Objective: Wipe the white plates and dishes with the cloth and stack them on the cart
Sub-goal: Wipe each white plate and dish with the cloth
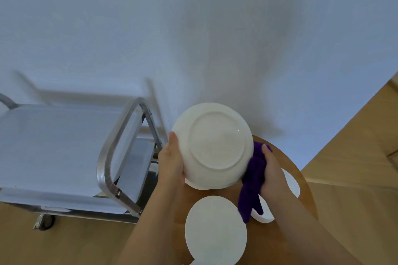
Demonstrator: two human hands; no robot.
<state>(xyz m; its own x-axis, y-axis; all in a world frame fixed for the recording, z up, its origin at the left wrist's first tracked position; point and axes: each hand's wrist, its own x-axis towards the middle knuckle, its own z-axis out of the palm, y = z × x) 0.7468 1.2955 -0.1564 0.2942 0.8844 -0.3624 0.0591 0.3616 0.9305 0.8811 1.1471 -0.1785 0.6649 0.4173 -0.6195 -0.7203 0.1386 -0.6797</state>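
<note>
Now a white plate [213, 146] is held tilted, underside up, above the round wooden table [301, 180], its rim gripped by the left hand [171, 162]; a purple cloth [253, 180] is clutched in the right hand's [272, 175] curled fingers beside it.

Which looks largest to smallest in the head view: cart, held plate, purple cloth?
1. Cart, clearly largest.
2. Held plate, tilted with its underside to the camera.
3. Purple cloth, bunched and partly hidden, so its true size is unsure.
</note>
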